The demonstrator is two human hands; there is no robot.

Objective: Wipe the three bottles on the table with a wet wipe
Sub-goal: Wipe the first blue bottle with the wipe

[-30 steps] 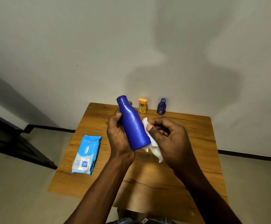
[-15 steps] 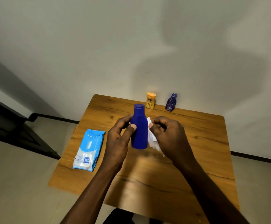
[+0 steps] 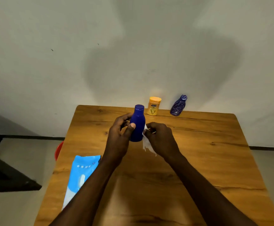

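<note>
Item: blue bottle (image 3: pixel 137 126), frame centre, upright, long axis vertical, cap pointing toward the top of the frame; base apparently at or just above the table (image 3: pixel 206 157). Left hand (image 3: pixel 120 136) grips its left flank, thumb across the front. Right hand (image 3: pixel 160 136), touching the bottle's right side, pinches a white wet wipe (image 3: pixel 147 144) that hangs down beside the base. Yellow bottle (image 3: pixel 154 106) and patterned dark bottle (image 3: pixel 178 105) stand at the far edge, above and right of both hands, right hand nearer. Wipe pack (image 3: pixel 80 175) lies lower left.
</note>
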